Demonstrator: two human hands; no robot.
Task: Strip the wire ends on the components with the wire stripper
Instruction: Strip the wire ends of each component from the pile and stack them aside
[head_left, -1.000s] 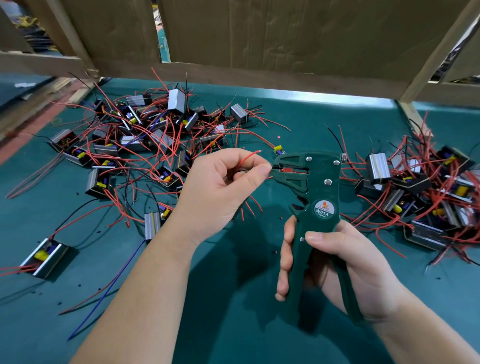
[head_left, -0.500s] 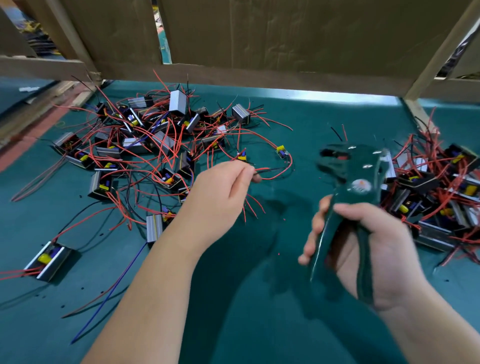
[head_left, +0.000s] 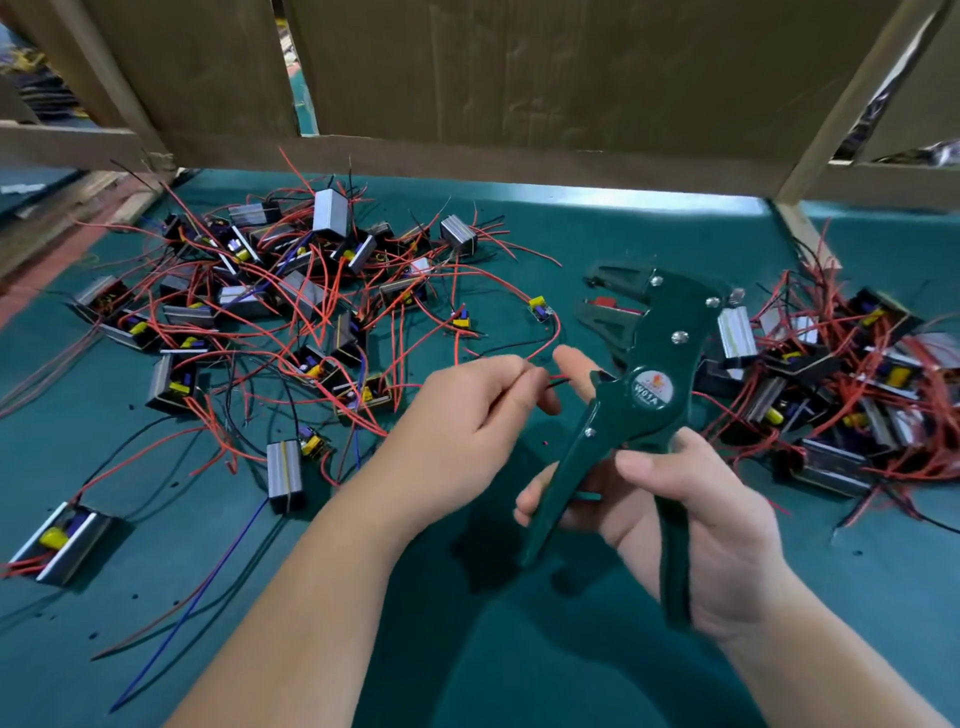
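Loading step: left hand pinches wire ends mid-frame, right hand grips wire stripper; next, probably seat one end in its jaws.

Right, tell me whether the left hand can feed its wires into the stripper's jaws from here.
Probably yes. The left hand pinches red and black wires near the wire stripper, whose jaws stand open toward it. One finger of the right hand sticks up beside the wire tips and may crowd the path.
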